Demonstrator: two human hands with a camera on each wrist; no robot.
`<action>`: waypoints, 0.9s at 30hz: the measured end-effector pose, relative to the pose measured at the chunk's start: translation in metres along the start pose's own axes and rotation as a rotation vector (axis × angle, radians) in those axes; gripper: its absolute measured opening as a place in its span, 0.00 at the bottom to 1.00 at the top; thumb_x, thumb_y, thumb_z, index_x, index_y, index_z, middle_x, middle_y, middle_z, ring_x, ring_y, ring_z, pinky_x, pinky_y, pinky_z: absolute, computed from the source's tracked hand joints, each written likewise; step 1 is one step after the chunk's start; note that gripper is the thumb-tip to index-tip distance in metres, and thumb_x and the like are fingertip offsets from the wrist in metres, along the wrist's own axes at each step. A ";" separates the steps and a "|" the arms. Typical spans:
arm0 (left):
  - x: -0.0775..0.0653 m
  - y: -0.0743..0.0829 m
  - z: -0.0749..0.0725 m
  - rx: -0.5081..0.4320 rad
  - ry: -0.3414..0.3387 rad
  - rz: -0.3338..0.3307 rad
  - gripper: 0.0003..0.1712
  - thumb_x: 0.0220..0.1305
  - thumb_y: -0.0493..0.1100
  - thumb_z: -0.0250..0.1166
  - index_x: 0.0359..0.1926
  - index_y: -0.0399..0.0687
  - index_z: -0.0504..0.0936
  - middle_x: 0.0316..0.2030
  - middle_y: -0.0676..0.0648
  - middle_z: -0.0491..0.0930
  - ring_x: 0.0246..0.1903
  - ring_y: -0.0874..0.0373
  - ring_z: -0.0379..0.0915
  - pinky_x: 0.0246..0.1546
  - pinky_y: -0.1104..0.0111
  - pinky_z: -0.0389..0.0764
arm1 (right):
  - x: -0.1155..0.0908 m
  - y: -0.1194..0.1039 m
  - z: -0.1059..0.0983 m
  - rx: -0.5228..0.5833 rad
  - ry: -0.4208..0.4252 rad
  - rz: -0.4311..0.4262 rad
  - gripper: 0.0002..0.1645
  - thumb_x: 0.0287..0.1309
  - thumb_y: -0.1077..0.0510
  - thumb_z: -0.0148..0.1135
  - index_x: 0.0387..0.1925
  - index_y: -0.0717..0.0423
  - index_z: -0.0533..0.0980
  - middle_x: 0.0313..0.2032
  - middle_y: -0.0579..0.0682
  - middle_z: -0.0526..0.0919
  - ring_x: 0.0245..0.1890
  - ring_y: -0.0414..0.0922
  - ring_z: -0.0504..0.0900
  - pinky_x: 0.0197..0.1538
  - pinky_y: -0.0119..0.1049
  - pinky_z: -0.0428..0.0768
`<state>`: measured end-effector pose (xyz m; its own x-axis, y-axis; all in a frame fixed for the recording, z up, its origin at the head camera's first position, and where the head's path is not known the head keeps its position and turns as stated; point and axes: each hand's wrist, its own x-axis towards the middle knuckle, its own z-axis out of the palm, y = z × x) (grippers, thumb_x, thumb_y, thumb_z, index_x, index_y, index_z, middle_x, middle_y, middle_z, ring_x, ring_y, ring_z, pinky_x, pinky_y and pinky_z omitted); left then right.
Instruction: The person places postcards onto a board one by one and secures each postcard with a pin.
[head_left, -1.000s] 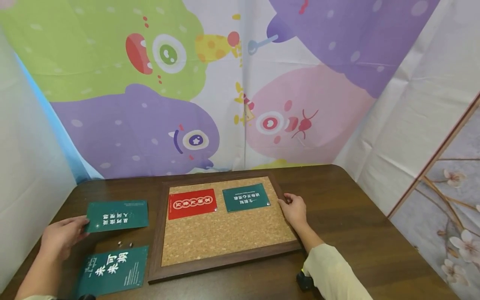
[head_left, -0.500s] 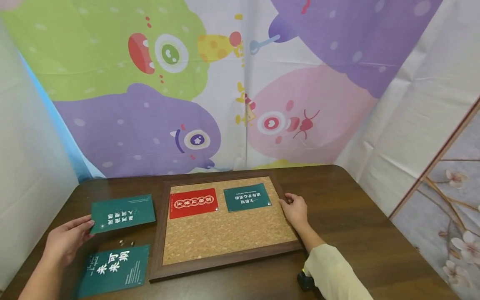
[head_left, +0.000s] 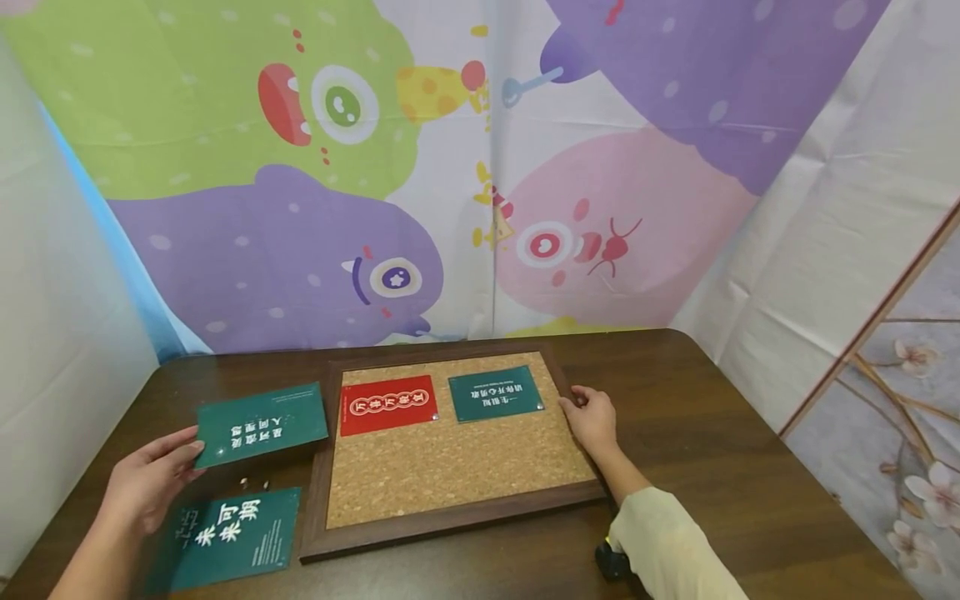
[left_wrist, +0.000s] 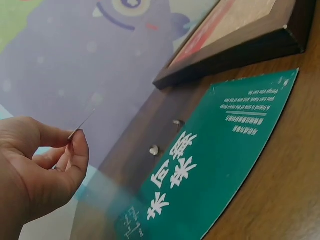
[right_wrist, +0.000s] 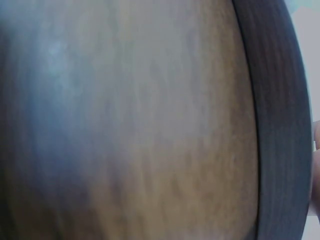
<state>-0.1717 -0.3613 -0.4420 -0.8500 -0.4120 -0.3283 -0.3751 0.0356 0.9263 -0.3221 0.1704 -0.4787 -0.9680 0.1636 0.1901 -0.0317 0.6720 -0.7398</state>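
Observation:
My left hand pinches the left end of a green card with white lettering, raised above the table. In the left wrist view this card appears nearly edge-on between thumb and fingers. Its right end comes close to the left rail of a wood-framed corkboard. My right hand grips the board's right edge; only a bit of it shows in the right wrist view. A red card and a smaller-looking green card lie on the board's upper half, each with a shiny spot at the lower right corner.
Another green card lies on the dark wooden table left of the board. Two small metallic pins sit just beyond it. A cartoon-printed cloth hangs behind the table.
My left hand has carried the green card rightward and slightly up, toward the corkboard, and the card has tilted. My right hand has stayed on the board's edge.

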 end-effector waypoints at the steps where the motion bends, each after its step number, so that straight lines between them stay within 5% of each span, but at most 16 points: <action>1: 0.000 -0.001 0.000 -0.018 -0.009 -0.001 0.33 0.52 0.54 0.62 0.59 0.54 0.65 0.45 0.49 0.71 0.28 0.70 0.71 0.29 0.75 0.79 | 0.000 0.000 0.000 0.005 0.003 -0.005 0.21 0.50 0.55 0.60 0.45 0.65 0.75 0.37 0.60 0.77 0.39 0.51 0.74 0.43 0.45 0.72; 6: 0.001 -0.005 0.004 -0.024 -0.020 0.005 0.28 0.49 0.56 0.63 0.53 0.60 0.70 0.41 0.56 0.71 0.30 0.68 0.71 0.30 0.75 0.79 | -0.001 0.000 -0.001 0.020 0.026 -0.017 0.21 0.49 0.54 0.61 0.42 0.65 0.76 0.35 0.60 0.77 0.36 0.50 0.74 0.39 0.41 0.72; 11: 0.000 -0.009 0.009 0.035 -0.011 0.018 0.39 0.50 0.58 0.61 0.61 0.49 0.63 0.43 0.53 0.69 0.31 0.68 0.71 0.31 0.74 0.79 | 0.001 0.002 0.001 0.017 0.002 0.006 0.21 0.50 0.55 0.60 0.44 0.65 0.75 0.37 0.61 0.77 0.39 0.52 0.74 0.43 0.45 0.72; 15: -0.002 -0.010 0.012 0.046 -0.019 0.019 0.36 0.49 0.58 0.62 0.59 0.52 0.66 0.37 0.60 0.71 0.32 0.66 0.71 0.32 0.73 0.79 | 0.001 0.001 0.001 -0.007 -0.005 0.011 0.21 0.50 0.56 0.60 0.45 0.65 0.75 0.38 0.61 0.78 0.40 0.51 0.75 0.44 0.45 0.72; 19: -0.009 -0.008 0.017 0.077 -0.040 0.019 0.35 0.52 0.57 0.60 0.60 0.52 0.64 0.45 0.52 0.70 0.35 0.63 0.69 0.34 0.71 0.79 | 0.002 0.001 0.002 -0.014 -0.008 0.015 0.22 0.50 0.55 0.60 0.45 0.64 0.75 0.38 0.60 0.78 0.40 0.51 0.75 0.43 0.44 0.72; 27: -0.021 -0.001 0.028 0.104 -0.064 0.002 0.36 0.54 0.56 0.59 0.61 0.49 0.62 0.43 0.52 0.71 0.34 0.64 0.69 0.35 0.72 0.79 | 0.003 0.003 0.002 -0.004 -0.015 0.017 0.22 0.50 0.55 0.60 0.46 0.64 0.74 0.38 0.60 0.78 0.40 0.51 0.75 0.43 0.44 0.72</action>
<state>-0.1643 -0.3275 -0.4412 -0.8713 -0.3531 -0.3409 -0.4070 0.1319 0.9038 -0.3257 0.1714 -0.4814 -0.9719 0.1645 0.1682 -0.0143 0.6724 -0.7401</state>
